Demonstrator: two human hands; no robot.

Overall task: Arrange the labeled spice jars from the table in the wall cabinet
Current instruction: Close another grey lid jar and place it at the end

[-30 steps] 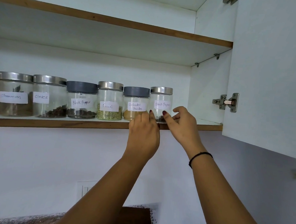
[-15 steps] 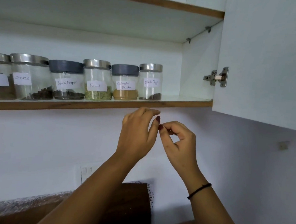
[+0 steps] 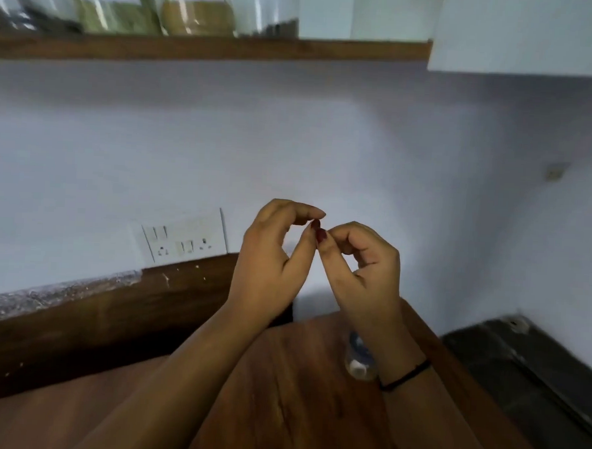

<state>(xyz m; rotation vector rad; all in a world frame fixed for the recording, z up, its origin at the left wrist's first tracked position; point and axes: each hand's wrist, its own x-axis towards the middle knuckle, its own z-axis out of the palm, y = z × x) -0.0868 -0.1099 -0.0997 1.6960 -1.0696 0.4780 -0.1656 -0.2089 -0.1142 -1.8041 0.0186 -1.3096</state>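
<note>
Shelf [image 3: 207, 49] with spice jars [image 3: 195, 16]; table [image 3: 295, 413], perhaps one jar [image 3: 357, 361].
</note>
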